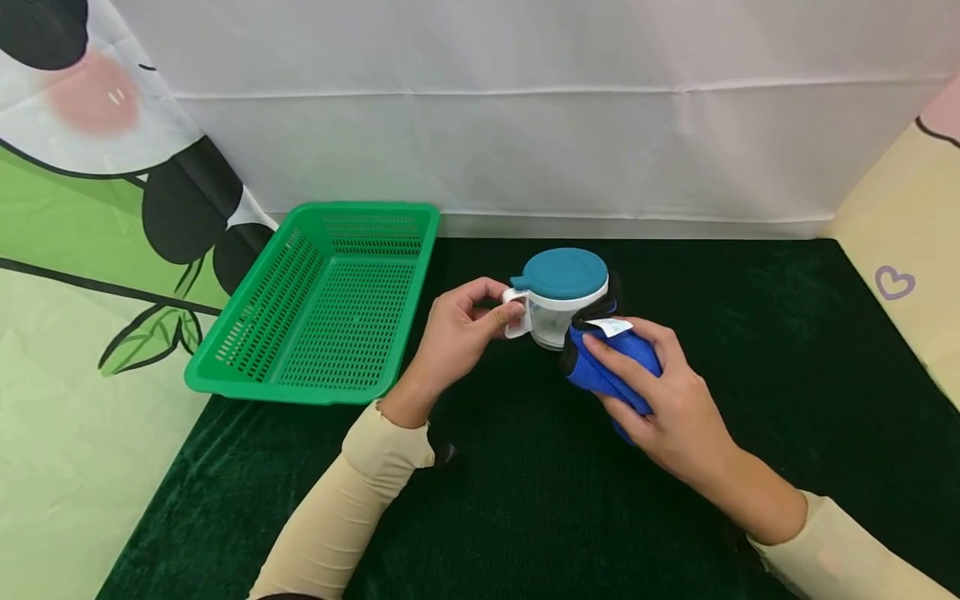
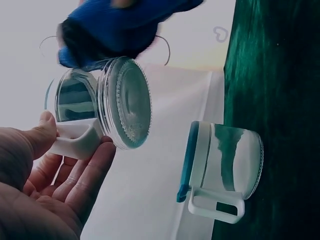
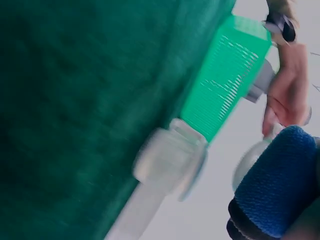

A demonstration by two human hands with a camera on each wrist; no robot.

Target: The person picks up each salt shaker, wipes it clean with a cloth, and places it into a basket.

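Glass jar (image 1: 564, 293) hangs above the counter (image 1: 525, 508) by its handle (image 2: 79, 145), pinched in the left hand (image 1: 463, 333), apparently leaving its wall (image 1: 551, 322) free for the blue cloth (image 1: 619, 371) the right hand (image 1: 675, 408) grips (a second jar (image 2: 230, 155) stands nearby).

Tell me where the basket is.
In the head view, the basket sits left of centre on the dark cover, just left of the left hand.

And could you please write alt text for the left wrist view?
A left hand holds a clear jar by its white handle, with a blurred blue cloth above it in the frame. A second jar, with a teal lid, stands nearby on a dark green surface.
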